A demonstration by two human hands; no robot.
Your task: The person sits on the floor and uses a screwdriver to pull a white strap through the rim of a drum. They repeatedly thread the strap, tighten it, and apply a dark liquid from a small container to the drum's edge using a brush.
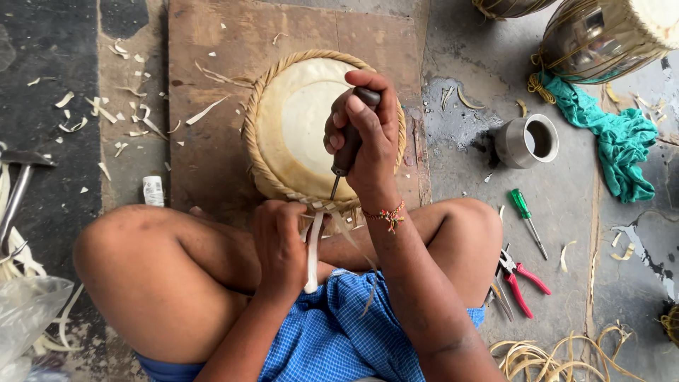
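The drum (304, 124) was laid head-up on a board (212, 148) on the floor, tight against the crossed legs, so its near rim could be reached. Its skin was pale cream, ringed by a braided straw-coloured hoop. An awl (348, 145) was gripped in the closed right hand (364, 134), point down at that rim. Just below, a pale strip (312, 251) was pinched taut in the closed left hand (279, 247). Right of both hands, pliers (520, 279) and a screwdriver (527, 219) were kept near.
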